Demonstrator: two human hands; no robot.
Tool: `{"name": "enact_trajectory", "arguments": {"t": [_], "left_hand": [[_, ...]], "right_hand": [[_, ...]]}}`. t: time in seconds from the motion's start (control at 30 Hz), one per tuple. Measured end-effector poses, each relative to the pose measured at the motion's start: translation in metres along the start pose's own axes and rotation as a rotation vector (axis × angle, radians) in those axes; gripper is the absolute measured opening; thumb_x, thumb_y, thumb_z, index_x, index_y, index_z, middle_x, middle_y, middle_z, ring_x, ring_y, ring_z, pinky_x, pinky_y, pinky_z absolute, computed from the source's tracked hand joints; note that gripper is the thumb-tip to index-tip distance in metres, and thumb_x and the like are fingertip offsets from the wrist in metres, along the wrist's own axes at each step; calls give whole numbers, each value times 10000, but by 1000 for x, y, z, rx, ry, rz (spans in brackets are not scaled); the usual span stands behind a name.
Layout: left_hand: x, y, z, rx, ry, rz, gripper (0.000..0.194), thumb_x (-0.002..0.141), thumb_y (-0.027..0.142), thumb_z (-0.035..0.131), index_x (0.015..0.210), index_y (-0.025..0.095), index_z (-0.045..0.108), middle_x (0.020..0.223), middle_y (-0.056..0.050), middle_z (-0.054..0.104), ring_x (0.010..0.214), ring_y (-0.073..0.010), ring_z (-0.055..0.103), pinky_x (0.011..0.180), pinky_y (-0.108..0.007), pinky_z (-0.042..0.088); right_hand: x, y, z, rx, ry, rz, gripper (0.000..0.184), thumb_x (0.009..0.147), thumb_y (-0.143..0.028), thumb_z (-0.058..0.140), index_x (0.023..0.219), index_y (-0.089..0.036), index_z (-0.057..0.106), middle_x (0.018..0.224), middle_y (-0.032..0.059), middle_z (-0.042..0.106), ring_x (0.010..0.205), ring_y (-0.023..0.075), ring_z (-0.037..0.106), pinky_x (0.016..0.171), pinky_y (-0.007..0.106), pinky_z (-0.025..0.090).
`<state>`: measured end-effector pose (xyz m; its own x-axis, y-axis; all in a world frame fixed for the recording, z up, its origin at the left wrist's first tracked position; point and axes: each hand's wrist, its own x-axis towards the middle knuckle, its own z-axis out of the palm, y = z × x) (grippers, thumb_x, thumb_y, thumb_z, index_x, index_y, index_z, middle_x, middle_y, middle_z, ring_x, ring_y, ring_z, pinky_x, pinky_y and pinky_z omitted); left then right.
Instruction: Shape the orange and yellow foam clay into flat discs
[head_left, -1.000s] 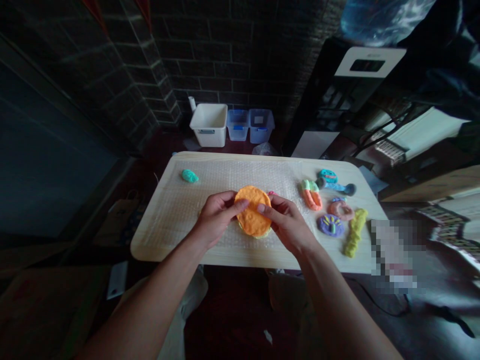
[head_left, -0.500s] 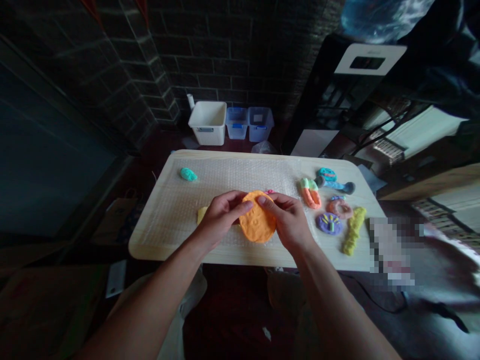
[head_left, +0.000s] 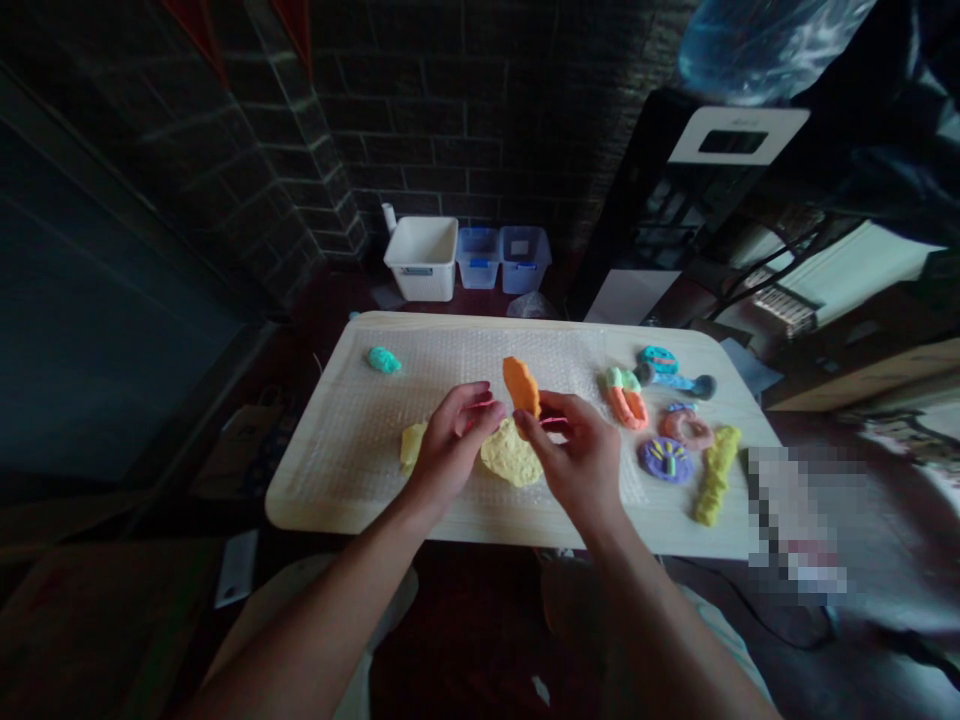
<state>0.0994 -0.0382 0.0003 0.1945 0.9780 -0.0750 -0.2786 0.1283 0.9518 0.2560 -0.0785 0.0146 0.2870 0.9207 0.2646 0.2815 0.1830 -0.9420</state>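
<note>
An orange flattened clay disc (head_left: 520,386) stands nearly edge-on, pinched at its lower right edge by my right hand (head_left: 577,447). To its left, my left hand (head_left: 450,440) is off the disc, fingers curved and thumb apart with nothing between them. Beneath the hands a pale yellow flattened clay piece (head_left: 511,455) lies on bubble wrap (head_left: 337,430). Another yellow clay piece (head_left: 412,446) sits partly hidden behind my left hand. Bits of pink clay (head_left: 554,425) show behind the fingers; their shape is mostly covered.
A teal clay lump (head_left: 384,359) rests at the table's far left. On the right are an orange-and-green clay piece (head_left: 626,398), a blue-grey dumbbell shape (head_left: 675,381), a purple disc (head_left: 665,460), a brown ring (head_left: 688,430) and a yellow strip (head_left: 718,475). Bins (head_left: 421,260) stand beyond the table.
My left hand has let go of the orange disc. The disc has turned from face-on to edge-on in my right hand, uncovering the yellow piece below.
</note>
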Motion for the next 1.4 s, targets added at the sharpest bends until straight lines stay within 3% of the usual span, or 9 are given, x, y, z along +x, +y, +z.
{"name": "enact_trajectory", "arguments": {"t": [0.13, 0.27, 0.4, 0.47, 0.73, 0.87, 1.07, 1.17, 1.4], "left_hand": [[-3, 4, 7, -235, -66, -99, 381, 869, 404, 841, 1139, 163, 722, 1192, -121, 776, 1119, -276, 733, 927, -360, 581], [-1, 12, 3, -305, -77, -159, 403, 800, 238, 876, 1164, 159, 722, 1246, -130, 770, 1168, -307, 723, 963, -408, 590], [-2, 17, 2, -233, -126, -152, 467, 808, 240, 888, 1229, 166, 700, 1268, -146, 760, 1172, -321, 725, 959, -436, 609], [-3, 16, 2, -196, -103, -123, 473, 799, 262, 905, 1212, 170, 695, 1264, -143, 759, 1145, -315, 735, 927, -432, 626], [0, 10, -2, -56, -135, -119, 346, 783, 313, 916, 1037, 107, 801, 1002, -129, 823, 865, -217, 776, 798, -334, 638], [1, 14, -6, -82, -148, -120, 354, 799, 340, 908, 1064, 131, 801, 1060, -125, 817, 912, -230, 775, 777, -336, 654], [1, 16, -8, -36, -133, -113, 330, 786, 409, 912, 888, 114, 804, 911, -107, 798, 798, -221, 762, 721, -339, 655], [0, 15, -7, -44, -160, -128, 333, 769, 396, 925, 930, 131, 804, 944, -99, 798, 828, -216, 756, 741, -322, 638], [2, 10, -11, 54, -117, -65, 325, 798, 416, 900, 961, 152, 804, 870, -62, 782, 773, -177, 701, 701, -269, 558]], "right_hand": [[-6, -7, 1, -101, -198, -203, 220, 942, -324, 745, 1129, -221, 798, 1040, 91, 815, 890, 231, 758, 816, 412, 628], [0, -8, -7, 62, 8, 8, 379, 909, -408, 798, 1233, -215, 757, 1091, 110, 803, 927, 231, 755, 768, 370, 622], [7, -1, -10, 240, -272, 236, 335, 793, -472, 902, 936, -183, 810, 855, 61, 768, 720, 170, 674, 605, 293, 534], [8, 2, -9, 280, -295, 293, 321, 777, -467, 915, 762, -178, 778, 711, 23, 704, 610, 128, 581, 551, 274, 476], [10, 2, -11, 442, -264, 342, 273, 769, -432, 925, 826, -186, 822, 781, 38, 751, 673, 144, 634, 626, 287, 520], [13, 4, -14, 429, -235, 347, 266, 763, -423, 931, 754, -183, 816, 711, 32, 738, 618, 128, 609, 605, 280, 508], [14, 2, -13, 555, -237, 388, 321, 750, -426, 947, 958, -205, 846, 983, 71, 806, 817, 189, 710, 722, 327, 594], [13, 2, -12, 554, -188, 385, 285, 724, -417, 967, 845, -193, 838, 916, 64, 801, 787, 182, 704, 724, 323, 592], [10, 3, -9, 527, -283, 353, 314, 764, -485, 938, 891, -214, 845, 908, 42, 796, 767, 172, 703, 733, 317, 582]]}}
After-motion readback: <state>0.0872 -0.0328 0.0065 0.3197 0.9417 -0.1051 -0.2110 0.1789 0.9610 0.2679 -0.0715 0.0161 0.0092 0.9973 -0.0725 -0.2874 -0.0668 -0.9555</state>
